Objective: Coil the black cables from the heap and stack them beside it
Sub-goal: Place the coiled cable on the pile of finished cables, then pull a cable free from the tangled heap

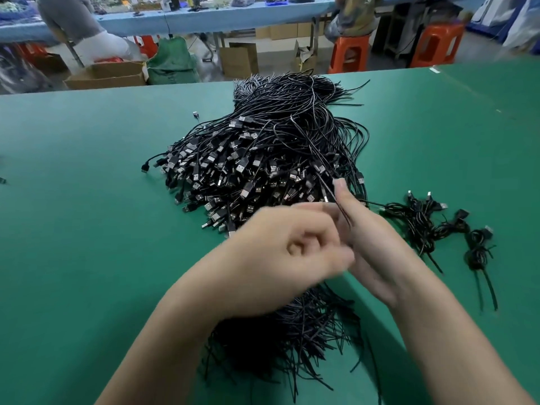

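Worker draws one black USB cable (342, 213) from the heap (263, 159) at frame centre on a green counter (87, 229). The right hand (377, 244) appears to pinch the strand against its raised fingers. The left hand (280, 249) is curled and blurred, its grip unreadable. The cable looks light, limp and snag-prone, best held near the plug. There is one heap, past counting, and about three coiled bundles (423, 220) at right.

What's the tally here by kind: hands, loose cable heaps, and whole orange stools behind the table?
Hands: 2, the left hand and the right hand
Cable heap: 1
Orange stools: 2
Total: 5
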The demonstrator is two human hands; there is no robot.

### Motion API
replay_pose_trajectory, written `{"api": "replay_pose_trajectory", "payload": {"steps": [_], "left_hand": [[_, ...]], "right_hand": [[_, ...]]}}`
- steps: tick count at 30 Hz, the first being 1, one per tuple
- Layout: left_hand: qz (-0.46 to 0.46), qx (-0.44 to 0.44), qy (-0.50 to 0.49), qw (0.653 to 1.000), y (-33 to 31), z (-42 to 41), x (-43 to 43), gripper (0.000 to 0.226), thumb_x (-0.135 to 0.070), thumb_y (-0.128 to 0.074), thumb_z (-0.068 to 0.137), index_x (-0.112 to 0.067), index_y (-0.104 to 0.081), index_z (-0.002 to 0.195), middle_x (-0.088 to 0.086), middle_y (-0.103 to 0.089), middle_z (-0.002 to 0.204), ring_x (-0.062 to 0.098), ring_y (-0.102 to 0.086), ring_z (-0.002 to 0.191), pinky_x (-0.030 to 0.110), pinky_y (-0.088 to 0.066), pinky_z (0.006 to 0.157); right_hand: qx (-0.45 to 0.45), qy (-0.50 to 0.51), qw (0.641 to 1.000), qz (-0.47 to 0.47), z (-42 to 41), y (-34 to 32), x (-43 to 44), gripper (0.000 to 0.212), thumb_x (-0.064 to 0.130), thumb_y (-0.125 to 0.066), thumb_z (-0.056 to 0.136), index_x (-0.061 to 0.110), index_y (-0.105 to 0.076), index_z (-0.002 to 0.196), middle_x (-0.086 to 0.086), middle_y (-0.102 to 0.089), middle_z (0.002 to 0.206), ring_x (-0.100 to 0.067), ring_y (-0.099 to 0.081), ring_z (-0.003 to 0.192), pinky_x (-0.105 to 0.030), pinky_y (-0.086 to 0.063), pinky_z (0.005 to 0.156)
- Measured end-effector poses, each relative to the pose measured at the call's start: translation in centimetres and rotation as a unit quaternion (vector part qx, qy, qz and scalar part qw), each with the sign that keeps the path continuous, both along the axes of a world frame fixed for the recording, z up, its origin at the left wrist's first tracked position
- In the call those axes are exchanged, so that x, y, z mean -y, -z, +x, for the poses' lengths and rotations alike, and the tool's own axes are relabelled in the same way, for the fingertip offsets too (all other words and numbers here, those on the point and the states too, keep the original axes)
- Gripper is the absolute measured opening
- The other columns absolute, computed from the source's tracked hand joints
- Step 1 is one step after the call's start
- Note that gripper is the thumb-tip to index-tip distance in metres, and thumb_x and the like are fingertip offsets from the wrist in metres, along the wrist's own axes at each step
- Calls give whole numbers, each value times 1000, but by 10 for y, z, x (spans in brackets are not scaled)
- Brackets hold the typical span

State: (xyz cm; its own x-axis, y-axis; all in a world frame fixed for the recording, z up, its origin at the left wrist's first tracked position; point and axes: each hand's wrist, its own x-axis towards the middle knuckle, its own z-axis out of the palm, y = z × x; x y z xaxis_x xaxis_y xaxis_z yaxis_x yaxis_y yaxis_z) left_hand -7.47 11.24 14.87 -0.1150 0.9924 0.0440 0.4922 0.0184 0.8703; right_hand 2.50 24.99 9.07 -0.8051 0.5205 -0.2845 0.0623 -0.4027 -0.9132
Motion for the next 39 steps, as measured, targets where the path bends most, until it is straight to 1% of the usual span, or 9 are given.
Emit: {"api": "replay_pose_trajectory", "payload": {"steps": [6, 8, 11, 14, 17, 22, 30, 35, 39], "left_hand": [[0, -98, -74, 992, 10, -15, 17, 34, -48, -63, 94, -19, -71, 79, 8, -61, 67, 22, -45, 56, 36, -39, 53], [61, -131, -140, 980, 17, -32, 15, 21, -36, -56, 103, -28, -73, 92, -2, -65, 75, 4, -49, 57, 26, -39, 54], [146, -160, -125, 968, 25, -42, 2, 33, -8, -56, 104, -22, -63, 133, -11, -64, 124, 5, -59, 117, 20, -46, 94], [202, -183, -27, 962, 27, -42, -13, 33, -13, -51, 105, -20, -59, 136, -2, -54, 148, 13, -44, 145, 34, -34, 119], [230, -105, -17, 967, 25, -44, -7, 26, -1, -49, 106, -12, -73, 105, -6, -73, 109, 10, -67, 109, 23, -48, 95], [297, -162, -117, 934, 13, -68, 12, 22, -16, -63, 96, -33, -74, 105, -17, -68, 87, 10, -64, 81, 18, -45, 74], [186, -207, -41, 960, 29, -40, 3, 31, -28, -51, 107, -56, -54, 96, -18, -52, 71, 8, -52, 67, 26, -42, 62], [72, -266, 20, 961, 32, -12, -5, 16, -35, -46, 108, -30, -60, 115, -9, -57, 71, 11, -53, 64, 34, -42, 63], [96, -323, -39, 941, 13, -10, 2, 33, -41, -42, 108, -25, -67, 122, -4, -69, 74, 12, -57, 61, 39, -49, 67]], "right_hand": [[-94, 77, 979, -166, 3, -20, 7, 40, 39, -48, 103, 14, -68, 81, 4, -56, 59, -6, -49, 44, -17, -44, 39], [-128, 33, 967, -216, 8, -29, 10, 35, 40, -45, 105, 16, -58, 82, 10, -36, 54, -2, -32, 40, -13, -28, 32], [-141, -79, 962, -219, 14, -42, 25, 43, 45, -45, 104, 19, -57, 73, 11, -24, 52, -3, -18, 43, -16, -12, 34], [-173, -231, 936, -204, 14, -51, 47, 44, 47, -41, 106, 17, -56, 78, 10, -25, 54, -6, -17, 47, -17, -14, 38], [-147, -276, 943, -115, 15, -53, 56, 44, 47, -44, 104, 18, -58, 75, 8, -28, 53, -9, -19, 48, -22, -15, 40], [-45, -260, 957, 123, 16, -43, 45, 51, 52, -44, 101, 23, -53, 60, 5, -33, 52, -18, -21, 51, -32, -15, 49], [-274, -281, 914, -100, 28, -49, 16, 27, 26, -50, 104, 9, -65, 88, 6, -22, 58, -9, -16, 51, -23, -10, 43], [-285, -65, 955, 59, 30, -45, 5, 32, 23, -44, 101, 15, -73, 112, 12, -45, 59, -4, -32, 51, -15, -31, 44], [-285, 36, 933, 218, 28, -42, 4, 37, 15, -33, 107, 7, -67, 118, -9, -76, 104, -25, -73, 95, -38, -58, 88]]}}
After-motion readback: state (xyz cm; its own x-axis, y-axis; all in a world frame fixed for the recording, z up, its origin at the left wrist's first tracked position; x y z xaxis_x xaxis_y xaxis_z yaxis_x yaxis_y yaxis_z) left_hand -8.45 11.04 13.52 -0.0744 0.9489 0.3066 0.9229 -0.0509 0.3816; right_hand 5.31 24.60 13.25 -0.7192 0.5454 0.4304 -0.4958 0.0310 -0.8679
